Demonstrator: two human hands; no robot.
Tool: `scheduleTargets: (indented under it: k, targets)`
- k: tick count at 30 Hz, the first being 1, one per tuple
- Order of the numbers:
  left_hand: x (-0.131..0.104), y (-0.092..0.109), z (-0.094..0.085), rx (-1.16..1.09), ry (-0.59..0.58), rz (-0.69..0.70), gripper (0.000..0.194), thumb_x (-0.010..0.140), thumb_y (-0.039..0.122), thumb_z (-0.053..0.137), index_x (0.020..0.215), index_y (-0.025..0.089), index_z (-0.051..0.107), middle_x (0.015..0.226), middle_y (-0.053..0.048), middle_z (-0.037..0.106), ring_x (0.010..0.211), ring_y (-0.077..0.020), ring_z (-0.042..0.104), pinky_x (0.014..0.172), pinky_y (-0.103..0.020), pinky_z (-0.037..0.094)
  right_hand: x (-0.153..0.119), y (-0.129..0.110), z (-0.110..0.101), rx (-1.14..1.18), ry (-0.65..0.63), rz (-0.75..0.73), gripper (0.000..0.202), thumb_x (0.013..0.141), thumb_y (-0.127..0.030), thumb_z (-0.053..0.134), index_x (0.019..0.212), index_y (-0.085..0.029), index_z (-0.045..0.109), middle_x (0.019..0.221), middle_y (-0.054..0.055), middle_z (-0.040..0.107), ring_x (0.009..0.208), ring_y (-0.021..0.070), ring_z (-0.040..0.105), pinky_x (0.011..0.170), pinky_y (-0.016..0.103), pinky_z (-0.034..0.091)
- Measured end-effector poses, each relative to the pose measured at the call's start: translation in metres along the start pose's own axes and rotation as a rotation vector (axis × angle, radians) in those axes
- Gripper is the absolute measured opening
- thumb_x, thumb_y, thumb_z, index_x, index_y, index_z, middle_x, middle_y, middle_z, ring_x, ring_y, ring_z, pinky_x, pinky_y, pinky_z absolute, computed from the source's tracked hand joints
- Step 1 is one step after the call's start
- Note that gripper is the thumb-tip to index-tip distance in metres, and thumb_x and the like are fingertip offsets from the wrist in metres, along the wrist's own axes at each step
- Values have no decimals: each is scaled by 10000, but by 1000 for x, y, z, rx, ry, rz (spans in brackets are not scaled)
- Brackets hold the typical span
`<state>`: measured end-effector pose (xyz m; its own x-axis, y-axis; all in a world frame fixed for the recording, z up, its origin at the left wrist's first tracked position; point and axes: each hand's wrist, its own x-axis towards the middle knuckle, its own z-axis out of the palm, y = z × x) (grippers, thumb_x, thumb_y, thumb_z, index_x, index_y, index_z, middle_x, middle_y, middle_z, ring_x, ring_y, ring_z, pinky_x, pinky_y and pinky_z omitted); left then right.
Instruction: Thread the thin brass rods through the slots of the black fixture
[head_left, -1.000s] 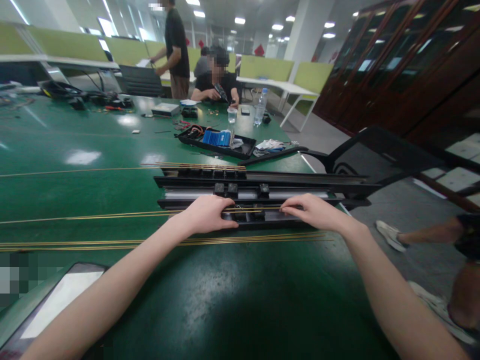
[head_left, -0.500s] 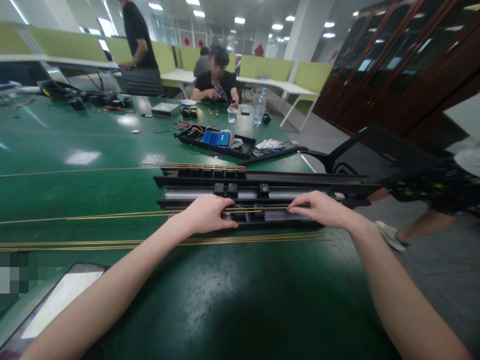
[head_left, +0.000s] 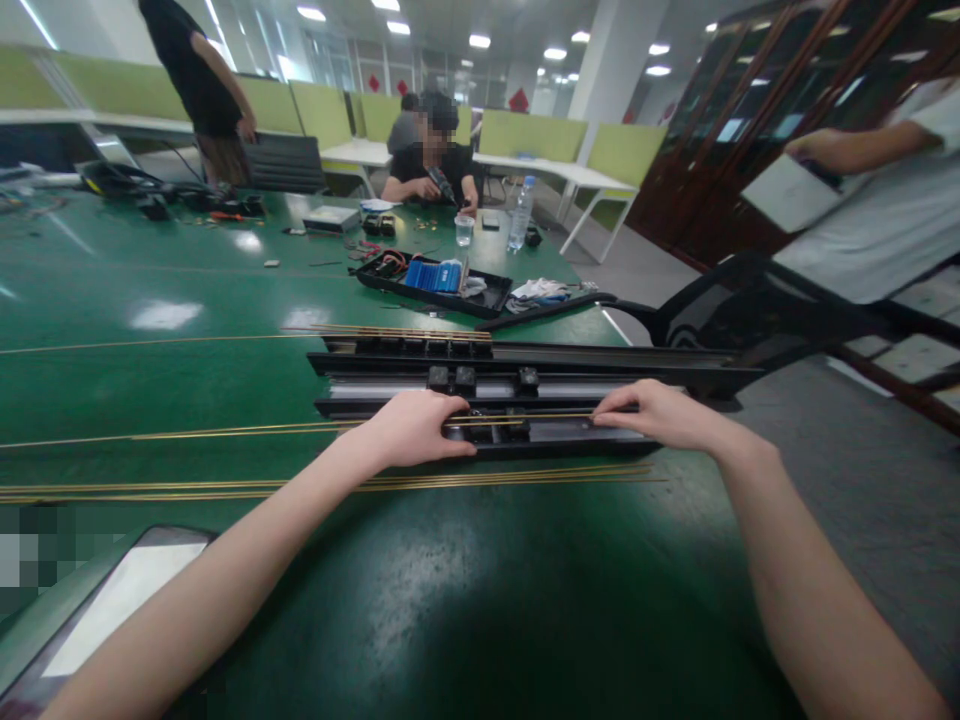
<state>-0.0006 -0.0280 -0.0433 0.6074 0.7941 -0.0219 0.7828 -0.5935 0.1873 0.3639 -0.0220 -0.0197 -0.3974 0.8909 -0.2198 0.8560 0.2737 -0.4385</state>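
Observation:
My left hand (head_left: 416, 428) reaches over the nearest black rail (head_left: 555, 448), its thumb and fingers closed around the rail's left part, where thin brass rods (head_left: 285, 430) pass under it. What the fingertips press on is partly hidden. At the right part of the same rail, my right hand (head_left: 645, 412) pinches the end of a thin brass rod (head_left: 559, 415) that runs leftward over a black block (head_left: 516, 420). Behind lie more black rails (head_left: 600, 368) with small black blocks (head_left: 528, 381). More brass rods (head_left: 510, 478) lie on the green table in front.
A black tray (head_left: 487, 292) with a blue part stands beyond the rails, near a bottle (head_left: 520, 215) and a cup (head_left: 464, 231). A seated person works across the table; a black chair (head_left: 720, 310) and another person are at the right. A framed panel (head_left: 124, 600) lies front left.
My right hand has moved a little to the right along the rail, and my left hand has stayed put. The standing person moved left; the person at the right has shifted, holding a white object.

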Motion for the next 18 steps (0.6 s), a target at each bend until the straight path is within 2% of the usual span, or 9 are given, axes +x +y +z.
scheduleTargets:
  k: [18]
  targets:
    - [0,-1,1,2,2,6,730,812,701,539,1339,200,603,1204,-127,724,1063,-312,693,886,-385,520,-7,17,-12,51,-43,103,451,827,-606,607,926,-217,813,883,41,782,854,274,681,767,353,513]
